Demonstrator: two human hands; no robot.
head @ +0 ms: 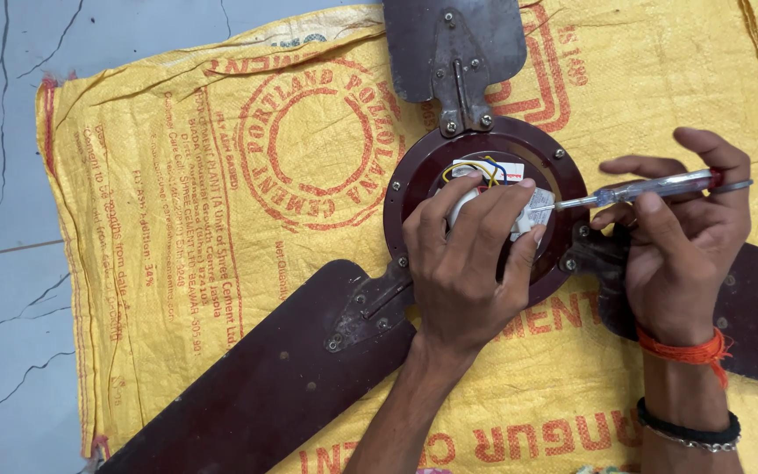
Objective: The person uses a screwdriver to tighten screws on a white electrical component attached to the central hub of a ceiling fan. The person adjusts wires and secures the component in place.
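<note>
Perhaps a home repair spot: cracked tile floor [10, 263], sack [177, 219].

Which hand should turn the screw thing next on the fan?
Probably the right hand: it already holds the screwdriver, tip at the white part in the fan hub. The left hand is holding that part.

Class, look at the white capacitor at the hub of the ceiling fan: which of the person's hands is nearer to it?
Left. The left hand grips the white capacitor directly; the right hand sits off to its right, holding a screwdriver whose tip reaches it.
</note>
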